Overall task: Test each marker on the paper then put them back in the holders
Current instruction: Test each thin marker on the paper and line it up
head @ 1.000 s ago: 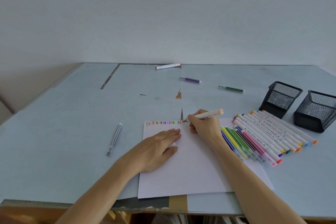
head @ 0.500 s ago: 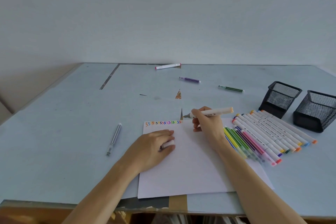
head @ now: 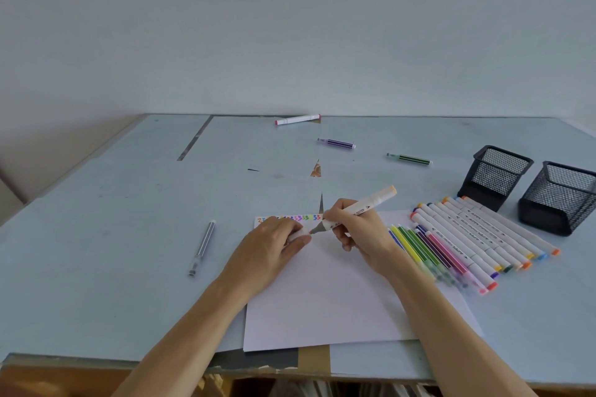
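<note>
Pointing down and left, the grey tip of the white marker (head: 358, 211) is held just beside the cap (head: 298, 233), which is pinched in the curled fingers of the left hand (head: 271, 251). The barrel, gripped by the right hand (head: 361, 232), is angled up to the right above the paper (head: 322, 300). Printing on the barrel is too small to be read.

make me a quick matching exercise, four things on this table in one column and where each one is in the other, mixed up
Things:
1. red-capped marker
2. grey pen
3. mesh holders
4. uncapped marker

Places:
A. in the right hand
B. far edge of the table, by the wall
C. right side, beyond the row of markers
D. left of the paper

Pairs: 1-B, 2-D, 3-C, 4-A
</note>
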